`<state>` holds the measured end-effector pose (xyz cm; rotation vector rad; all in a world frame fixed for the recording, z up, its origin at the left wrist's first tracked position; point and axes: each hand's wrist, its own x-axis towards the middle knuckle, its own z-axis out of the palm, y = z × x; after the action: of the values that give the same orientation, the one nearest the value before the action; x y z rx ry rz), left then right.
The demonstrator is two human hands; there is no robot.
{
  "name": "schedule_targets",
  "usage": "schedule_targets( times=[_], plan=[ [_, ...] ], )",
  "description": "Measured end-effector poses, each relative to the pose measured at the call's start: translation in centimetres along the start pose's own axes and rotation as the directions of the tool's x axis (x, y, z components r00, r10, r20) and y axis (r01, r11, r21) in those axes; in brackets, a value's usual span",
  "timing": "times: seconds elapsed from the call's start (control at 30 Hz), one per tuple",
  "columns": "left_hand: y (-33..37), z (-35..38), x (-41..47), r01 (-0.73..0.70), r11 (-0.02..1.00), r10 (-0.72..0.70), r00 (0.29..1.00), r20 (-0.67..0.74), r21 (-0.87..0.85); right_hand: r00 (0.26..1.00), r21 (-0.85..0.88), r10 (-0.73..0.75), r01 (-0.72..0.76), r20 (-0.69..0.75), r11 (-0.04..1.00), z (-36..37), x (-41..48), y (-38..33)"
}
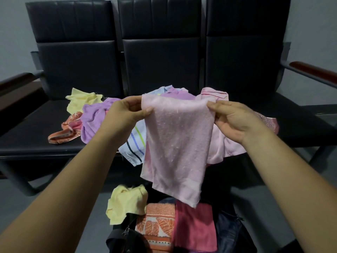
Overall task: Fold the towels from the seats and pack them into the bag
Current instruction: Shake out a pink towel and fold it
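A pale pink towel hangs in the air in front of the seats, folded lengthwise. My left hand pinches its top left corner and my right hand pinches its top right corner. Behind it on the black seats lies a heap of loose towels: yellow, purple, orange patterned, white striped and pink. Below, the dark open bag on the floor holds a folded orange patterned towel and a folded red-pink towel. A yellow towel hangs over the bag's left edge.
Three joined black seats with tall backrests fill the far side. Wooden armrests stand at the left and the right. Grey floor surrounds the bag. A black strap with a buckle lies at the bag's front left.
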<state>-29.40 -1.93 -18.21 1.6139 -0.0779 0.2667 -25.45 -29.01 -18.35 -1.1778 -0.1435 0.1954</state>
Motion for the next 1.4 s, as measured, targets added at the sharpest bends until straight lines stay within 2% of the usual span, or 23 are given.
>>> schedule_targets(
  times=[0.13, 0.23, 0.4, 0.47, 0.57, 0.63, 0.7, 0.77, 0.83, 0.9, 0.97, 1.0, 1.1, 1.17, 1.27, 1.33, 1.4],
  plan=[
    [-0.3, 0.1, 0.0, -0.026, 0.996, 0.033, 0.996, -0.077, 0.090, 0.975, -0.145, -0.150, 0.126, -0.167, 0.981, -0.4, 0.3, 0.2],
    [-0.2, 0.2, -0.1, -0.043, 0.998, 0.049, 0.992, -0.118, 0.049, 0.942, -0.327, -0.279, 0.208, -0.187, 0.922, -0.3, 0.1, 0.3],
    [0.7, 0.9, -0.7, -0.124, 0.992, 0.121, 0.990, -0.077, -0.025, 0.938, -0.287, -0.339, 0.308, -0.067, 0.907, 1.0, -1.1, -0.1],
    [1.0, 1.6, -1.1, -0.155, 0.988, 0.155, 0.987, -0.034, 0.005, 0.940, -0.333, -0.329, 0.341, 0.094, 0.879, 1.7, -1.6, -0.2],
    [1.3, 3.2, -1.8, -0.203, 0.978, 0.198, 0.974, 0.113, 0.037, 0.931, -0.484, -0.198, 0.331, 0.306, 0.810, 2.9, -2.2, 0.5],
    [1.2, 3.8, -2.1, -0.226, 0.972, 0.211, 0.959, 0.191, 0.063, 0.933, -0.538, -0.156, 0.319, 0.325, 0.780, 3.4, -2.2, 1.6],
    [0.8, 4.1, -2.1, -0.236, 0.969, 0.220, 0.958, 0.186, 0.072, 0.947, -0.535, -0.186, 0.304, 0.263, 0.788, 3.9, -2.2, 2.0],
    [0.4, 4.1, -1.9, -0.139, 0.990, 0.141, 0.980, 0.138, -0.026, 0.954, -0.443, -0.231, 0.294, 0.192, 0.847, 4.0, -2.0, 1.9],
    [0.1, 3.7, -1.8, 0.041, 0.996, -0.023, 0.977, 0.213, -0.078, 0.959, -0.281, -0.253, 0.280, 0.130, 0.918, 3.8, -1.5, 1.6],
    [-0.7, 3.3, -2.1, 0.127, 0.984, -0.168, 0.903, 0.397, 0.126, 0.966, -0.148, -0.250, 0.257, 0.064, 0.955, 3.5, -1.1, 1.2],
    [-1.3, 3.4, -2.6, 0.156, 0.954, -0.264, 0.839, 0.476, 0.254, 0.974, -0.086, -0.226, 0.224, -0.016, 0.971, 3.1, -1.0, 0.8],
    [-1.3, 3.6, -2.7, 0.193, 0.957, -0.274, 0.843, 0.464, 0.216, 0.977, -0.068, -0.206, 0.202, -0.059, 0.977, 2.7, -0.8, 0.7],
    [-0.9, 4.4, -3.0, 0.294, 0.951, -0.235, 0.887, 0.397, -0.095, 0.993, -0.036, -0.049, 0.046, -0.104, 0.998, 1.5, -0.2, 0.8],
    [-0.5, 4.9, -3.0, 0.318, 0.922, -0.235, 0.913, 0.333, -0.220, 0.996, -0.118, 0.071, -0.076, -0.044, 0.990, 0.8, 0.1, 1.1],
    [-0.6, 4.9, -2.3, 0.346, 0.869, -0.297, 0.937, 0.186, -0.354, 0.981, -0.254, 0.191, -0.176, 0.033, 0.951, 0.4, -0.3, 1.8],
    [-0.8, 4.6, -1.8, 0.346, 0.830, -0.327, 0.937, 0.121, -0.438, 0.966, -0.181, 0.233, -0.211, 0.112, 0.961, 0.0, -0.5, 2.6],
    [-1.2, 4.3, -1.2, 0.320, 0.809, -0.323, 0.943, 0.081, -0.493, 0.967, -0.128, 0.211, -0.193, 0.143, 0.973, -0.3, -0.6, 3.2]
  ],
)
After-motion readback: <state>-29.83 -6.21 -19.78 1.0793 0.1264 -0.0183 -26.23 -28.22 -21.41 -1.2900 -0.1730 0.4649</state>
